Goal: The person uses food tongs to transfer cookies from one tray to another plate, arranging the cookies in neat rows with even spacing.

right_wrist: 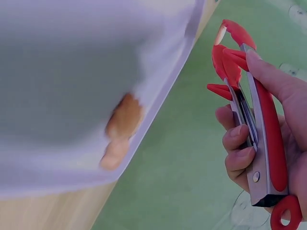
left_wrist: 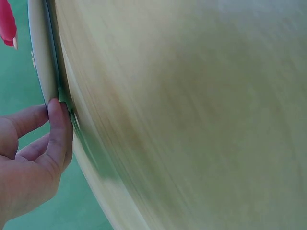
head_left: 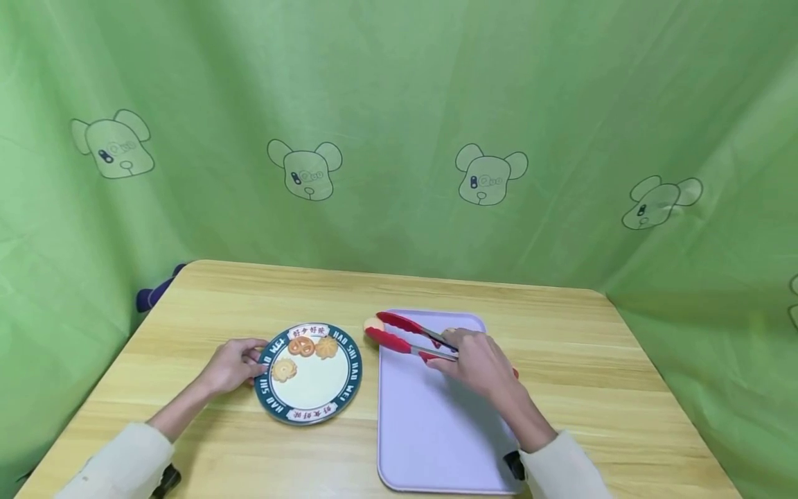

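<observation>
My left hand (head_left: 232,366) pinches the left rim of a round plate (head_left: 355,371) with a dark green, lettered border. In the left wrist view its fingers (left_wrist: 57,136) lie under the plate's edge (left_wrist: 43,52). On the plate are a pretzel-shaped biscuit (head_left: 302,346) and two flower-shaped biscuits (head_left: 326,347). My right hand (head_left: 476,360) grips red and metal tongs (head_left: 391,340) above a lilac tray (head_left: 430,430). Between the tong tips sits a pale biscuit (head_left: 373,324), just off the tray's left edge. Two blurred brown biscuits (right_wrist: 125,117) show on the tray in the right wrist view.
Plate and tray stand side by side on a wooden table (head_left: 592,374), with a narrow strip of wood between them. Green curtains (head_left: 399,229) with bear-face prints hang behind and at both sides. A dark purple object (head_left: 152,294) shows beyond the left back corner.
</observation>
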`<state>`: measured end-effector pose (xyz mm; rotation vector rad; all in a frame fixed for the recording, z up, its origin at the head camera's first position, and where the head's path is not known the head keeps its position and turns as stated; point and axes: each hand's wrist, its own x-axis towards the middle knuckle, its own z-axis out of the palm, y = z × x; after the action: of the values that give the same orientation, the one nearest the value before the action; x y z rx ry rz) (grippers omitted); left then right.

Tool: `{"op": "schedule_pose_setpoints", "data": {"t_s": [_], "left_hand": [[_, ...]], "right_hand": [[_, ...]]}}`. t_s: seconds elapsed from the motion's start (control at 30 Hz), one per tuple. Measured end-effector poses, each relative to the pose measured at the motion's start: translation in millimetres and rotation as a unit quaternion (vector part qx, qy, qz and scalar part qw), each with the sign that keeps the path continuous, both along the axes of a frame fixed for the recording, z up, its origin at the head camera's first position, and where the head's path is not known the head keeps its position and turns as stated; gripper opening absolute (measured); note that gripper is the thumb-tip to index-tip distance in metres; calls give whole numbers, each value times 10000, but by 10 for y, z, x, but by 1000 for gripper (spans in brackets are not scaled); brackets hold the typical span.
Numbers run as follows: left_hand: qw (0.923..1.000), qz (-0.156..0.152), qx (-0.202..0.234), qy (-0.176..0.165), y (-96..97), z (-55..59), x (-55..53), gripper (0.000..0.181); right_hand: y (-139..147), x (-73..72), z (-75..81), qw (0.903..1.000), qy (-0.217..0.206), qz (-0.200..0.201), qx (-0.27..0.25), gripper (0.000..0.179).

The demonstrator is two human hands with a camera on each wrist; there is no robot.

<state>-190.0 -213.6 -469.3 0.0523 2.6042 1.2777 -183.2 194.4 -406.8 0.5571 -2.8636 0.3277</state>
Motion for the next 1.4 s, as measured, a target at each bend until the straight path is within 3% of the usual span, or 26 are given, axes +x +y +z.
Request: {"op": "schedule_pose_setpoints", "data": {"t_s": [0.23,0.63,1.13,1.4], "left_hand": [[10000,-23,-10,13,-6,-12,-1,50],[10000,-23,-59,-26,-5,-4,-3,50],[10000,-28,-45,-9,-13,11,-8,51],[10000,-18,-80,33,-14,-6,-16,51]], "right_hand": [[-325,113,27,9993,23,376,-1,40],[-754,208,-53,9957,-516,690,334,48],[-889,218,-130,9934,-480,800,665,48],[-815,236,-53,9946,-700,601,475,53]]}}
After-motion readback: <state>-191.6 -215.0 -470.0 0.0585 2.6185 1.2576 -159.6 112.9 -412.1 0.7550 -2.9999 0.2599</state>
